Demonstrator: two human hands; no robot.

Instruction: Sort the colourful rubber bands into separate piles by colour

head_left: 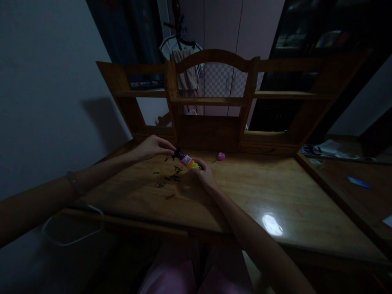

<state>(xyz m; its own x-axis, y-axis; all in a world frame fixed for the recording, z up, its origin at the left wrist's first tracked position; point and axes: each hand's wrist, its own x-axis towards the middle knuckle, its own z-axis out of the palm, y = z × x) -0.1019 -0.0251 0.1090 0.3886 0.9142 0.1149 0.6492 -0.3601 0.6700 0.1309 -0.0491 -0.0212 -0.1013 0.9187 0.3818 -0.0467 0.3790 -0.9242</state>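
Observation:
My right hand (pixel 204 174) is closed round a small yellow and pink bottle (pixel 189 161) lying tilted just above the wooden desk (pixel 251 192). My left hand (pixel 154 147) pinches at the bottle's dark top end (pixel 177 154); what the fingertips hold there is too small to make out. Several small dark pieces (pixel 171 176) lie scattered on the desk right under and in front of both hands. A small pink round object (pixel 221 156) sits on the desk a little to the right of the bottle, apart from either hand.
A wooden hutch with shelves (pixel 214 98) stands along the desk's back edge. A side table at right carries papers (pixel 329 148) and a blue item (pixel 359 182). A white cable (pixel 73 228) hangs off the desk's left front edge. The room is dim.

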